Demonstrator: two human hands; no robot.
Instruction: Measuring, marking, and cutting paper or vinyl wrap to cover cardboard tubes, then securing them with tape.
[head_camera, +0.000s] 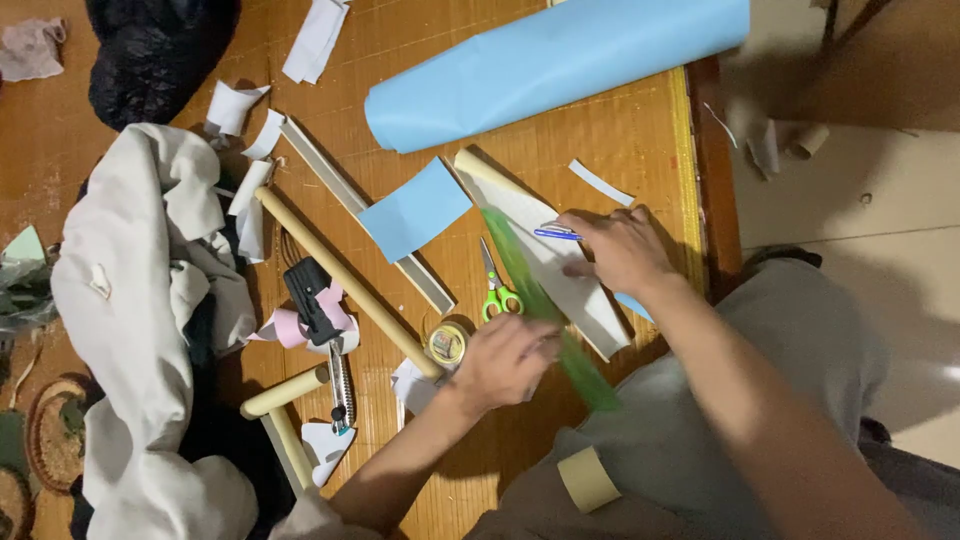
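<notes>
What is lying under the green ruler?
Under the green ruler lies a white sheet on the mat. The left hand covers the ruler's middle part.

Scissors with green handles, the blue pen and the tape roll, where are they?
Scissors (497, 290), head view, on the green handles.
Blue pen (552, 234), head view, on its barrel beside the right hand's fingers.
Tape roll (447, 343), head view, on its ring.
</notes>
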